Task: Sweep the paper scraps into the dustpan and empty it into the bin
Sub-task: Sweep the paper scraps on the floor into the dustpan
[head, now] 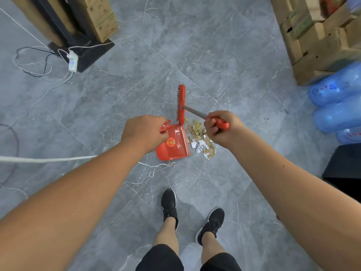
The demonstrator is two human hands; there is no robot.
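My left hand grips the handle of a red dustpan that sits on the grey tiled floor with its open lip facing right. A heap of brown and white paper scraps lies just right of that lip. My right hand holds the red grip of a small broom; its metal shaft runs up-left to the red broom head, which hangs beyond the scraps, above the dustpan's far corner. No bin can be identified in the frame.
White cords trail over the floor near my feet, and a power strip lies at the upper left beside a black stand. Cardboard boxes and blue water bottles stand on the right, with a black object below them.
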